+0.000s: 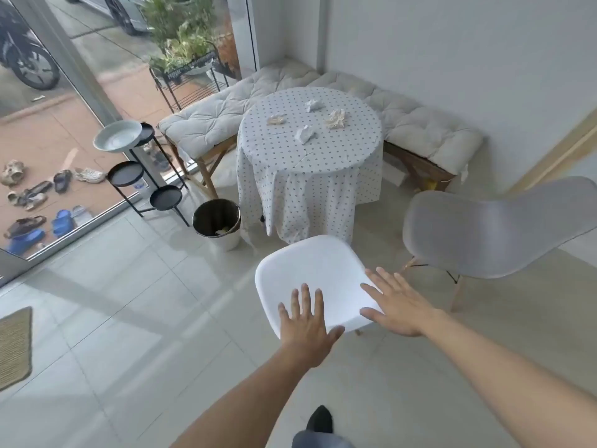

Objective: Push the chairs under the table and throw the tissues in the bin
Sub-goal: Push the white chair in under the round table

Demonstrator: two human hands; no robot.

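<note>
With both hands, left point(305, 321) and right point(395, 305), spread flat and gripping nothing, we push the white chair point(315, 273) squarely toward the bench point(310, 130).

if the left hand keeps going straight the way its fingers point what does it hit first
Probably the white chair: the left hand, fingers spread, already overlaps its near edge. Beyond it in that line hangs the polka-dot tablecloth. Contact is unclear from this view.

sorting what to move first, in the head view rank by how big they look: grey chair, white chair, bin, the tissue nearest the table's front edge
1. grey chair
2. white chair, though it sits nearer the camera, so the gap with the grey one is unsure
3. bin
4. tissue, by far the smallest
</note>
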